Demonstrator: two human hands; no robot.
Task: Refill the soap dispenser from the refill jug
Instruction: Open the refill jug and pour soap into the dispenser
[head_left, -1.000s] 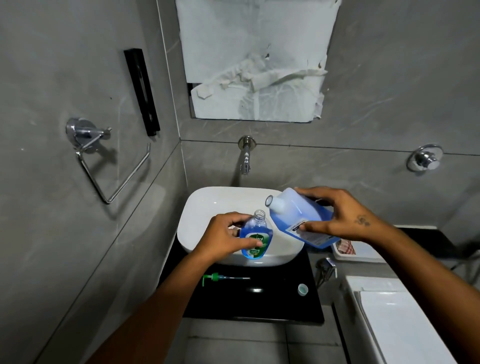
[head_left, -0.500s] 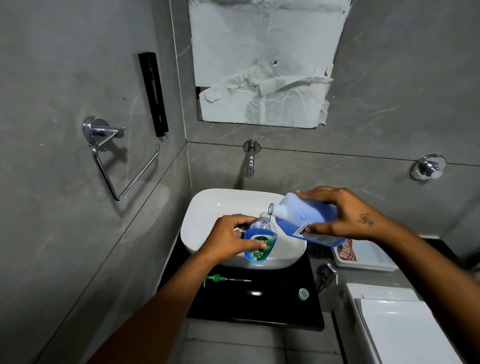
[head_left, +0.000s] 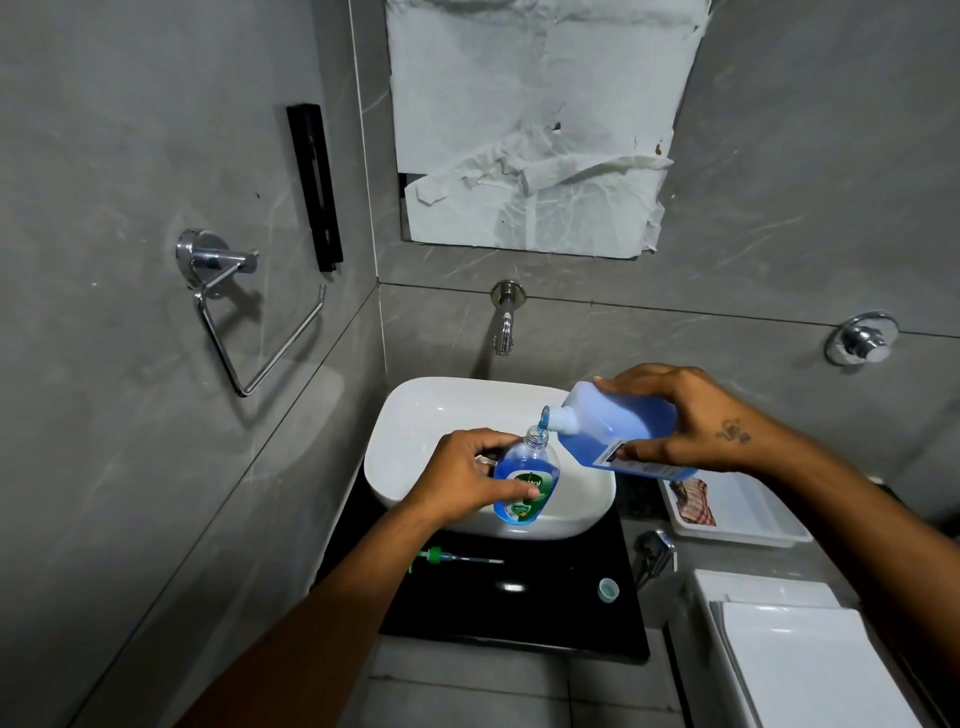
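While the left hand (head_left: 457, 475) clamps the soap dispenser (head_left: 525, 480) upright over the basin (head_left: 415, 415) to catch spills, the right hand (head_left: 691, 421) grips the tilted refill jug (head_left: 613, 431), spout just above its open neck

Soap dispenser (head_left: 525, 480): small clear bottle, blue liquid filling most of it, green-and-white front label, neck open with no pump fitted; held upright over the front part of the white basin. Refill jug (head_left: 615, 434): larger translucent jug of blue liquid with a white label along its lower edge, uncapped, tipped nearly on its side with its spout directed left and down, just above the dispenser's open neck. A thin blue stream runs from spout into neck.
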